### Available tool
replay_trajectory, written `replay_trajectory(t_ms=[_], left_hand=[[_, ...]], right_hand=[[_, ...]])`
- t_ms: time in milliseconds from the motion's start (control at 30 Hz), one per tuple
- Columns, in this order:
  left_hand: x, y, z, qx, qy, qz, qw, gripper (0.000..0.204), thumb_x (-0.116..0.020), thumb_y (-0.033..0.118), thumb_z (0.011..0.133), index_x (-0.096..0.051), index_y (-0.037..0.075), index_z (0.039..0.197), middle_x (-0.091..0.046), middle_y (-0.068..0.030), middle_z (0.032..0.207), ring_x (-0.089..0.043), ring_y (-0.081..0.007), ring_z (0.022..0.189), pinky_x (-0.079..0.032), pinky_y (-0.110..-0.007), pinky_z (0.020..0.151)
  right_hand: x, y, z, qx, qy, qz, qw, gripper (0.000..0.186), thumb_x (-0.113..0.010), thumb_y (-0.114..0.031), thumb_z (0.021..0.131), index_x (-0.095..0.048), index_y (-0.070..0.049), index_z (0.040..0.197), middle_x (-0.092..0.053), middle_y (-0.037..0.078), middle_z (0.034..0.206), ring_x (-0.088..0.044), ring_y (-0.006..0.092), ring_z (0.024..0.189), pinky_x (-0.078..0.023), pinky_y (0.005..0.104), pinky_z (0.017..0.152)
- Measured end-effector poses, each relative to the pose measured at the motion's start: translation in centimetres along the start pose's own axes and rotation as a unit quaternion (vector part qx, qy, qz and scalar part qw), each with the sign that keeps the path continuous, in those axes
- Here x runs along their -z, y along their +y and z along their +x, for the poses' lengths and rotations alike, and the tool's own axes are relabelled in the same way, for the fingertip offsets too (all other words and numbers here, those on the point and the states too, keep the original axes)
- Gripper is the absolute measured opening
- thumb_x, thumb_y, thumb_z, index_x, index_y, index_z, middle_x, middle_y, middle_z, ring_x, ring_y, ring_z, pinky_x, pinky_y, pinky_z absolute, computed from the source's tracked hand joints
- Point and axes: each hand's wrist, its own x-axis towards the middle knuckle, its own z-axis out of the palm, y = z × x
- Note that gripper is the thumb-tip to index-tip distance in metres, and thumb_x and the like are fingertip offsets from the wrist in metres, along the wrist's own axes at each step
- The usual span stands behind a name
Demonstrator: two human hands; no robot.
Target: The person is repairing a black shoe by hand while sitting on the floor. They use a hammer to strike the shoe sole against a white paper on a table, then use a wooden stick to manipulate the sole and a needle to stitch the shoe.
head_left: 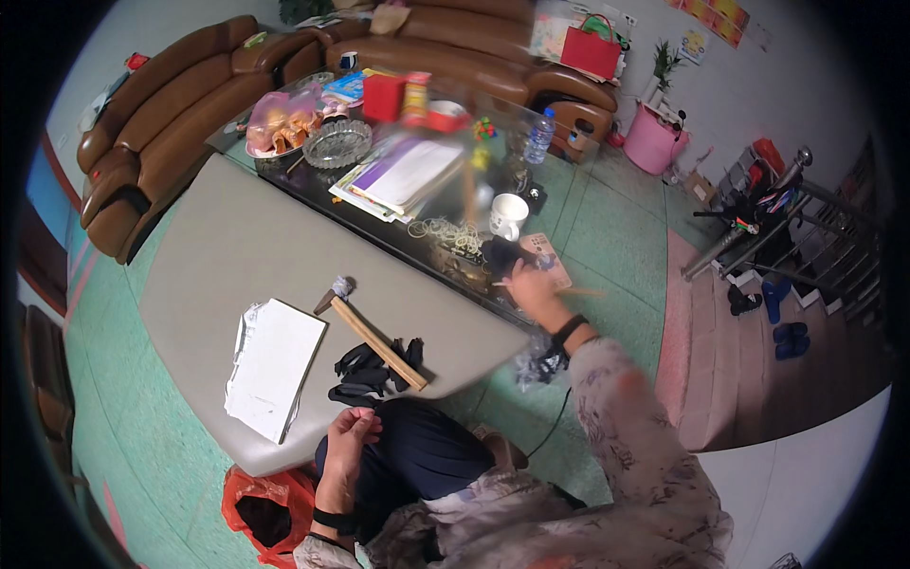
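Note:
My left hand (pixel 350 434) is closed over my lap, thumb and fingertips pressed together; anything between them is too small to make out. My right hand (pixel 533 288) reaches to the near right end of the glass table, its fingers closed on a dark piece of cloth (pixel 504 254). A thin light stick (pixel 590 292) shows beside that hand. On the grey padded bench lies a wooden-handled hammer (pixel 379 343), across several black cloth strips (pixel 358 387). Left of it is a white board (pixel 275 368) with ragged edges.
The glass table (pixel 374 220) holds a white mug (pixel 509 214), pale rubber bands (pixel 453 235), papers (pixel 403 175), a glass ashtray (pixel 338 143) and a water bottle (pixel 539 138). A red plastic bag (pixel 270 507) sits beside the bench (pixel 204 275). Brown sofas (pixel 180 123) stand behind.

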Motion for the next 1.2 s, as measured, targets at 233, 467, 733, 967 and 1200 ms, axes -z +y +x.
replay_trajectory(t_ms=[233,467,733,967,1200], left_hand=[[0.3,0.8,-0.4,0.017,0.012,-0.008,1.000,0.014,-0.057,0.018,0.090,-0.059,0.005,0.095,-0.063,-0.0045,0.084,-0.059,-0.0124,0.074,-0.047,-0.024,0.065],[0.7,0.3,0.6,0.008,0.021,-0.009,1.000,0.015,-0.057,0.019,0.090,-0.059,0.006,0.095,-0.063,-0.0049,0.085,-0.059,-0.0132,0.075,-0.047,-0.025,0.065],[0.4,0.1,-0.4,0.016,0.025,-0.012,0.999,0.012,-0.055,0.016,0.091,-0.058,0.005,0.096,-0.062,-0.0050,0.087,-0.059,-0.0131,0.077,-0.047,-0.025,0.067],[1.0,0.1,-0.2,0.015,0.031,-0.023,0.999,0.015,-0.055,0.014,0.090,-0.056,0.005,0.101,-0.061,-0.0053,0.091,-0.059,-0.0132,0.078,-0.047,-0.025,0.067],[1.5,1.2,-0.9,-0.313,0.287,0.313,0.850,0.070,-0.062,-0.003,0.073,-0.032,0.008,0.136,-0.037,-0.0192,0.133,-0.044,-0.0335,0.116,-0.041,-0.040,0.093]], right_hand=[[1.8,1.0,2.0,-0.019,-0.001,0.054,0.998,0.056,-0.059,-0.046,0.080,-0.058,0.003,0.108,-0.063,0.014,0.083,-0.064,0.0262,0.078,-0.052,0.0356,0.063],[7.7,-6.1,0.3,0.079,0.008,0.230,0.970,0.024,-0.061,-0.028,0.080,-0.060,-0.004,0.083,-0.061,0.018,0.080,-0.062,0.0338,0.065,-0.051,0.0415,0.060],[8.5,-22.6,-3.3,0.304,-0.016,0.388,0.870,0.009,-0.053,-0.008,0.078,-0.059,-0.005,0.084,-0.058,0.018,0.086,-0.059,0.0385,0.074,-0.048,0.0482,0.067],[4.7,-27.4,-0.4,0.304,0.041,0.321,0.896,0.007,-0.054,-0.007,0.077,-0.059,-0.006,0.081,-0.057,0.017,0.085,-0.060,0.0378,0.074,-0.048,0.0466,0.065],[11.3,-26.9,-1.2,0.309,-0.157,0.537,0.769,0.014,-0.055,-0.014,0.081,-0.058,-0.001,0.087,-0.062,0.017,0.076,-0.061,0.0291,0.069,-0.047,0.0362,0.064]])
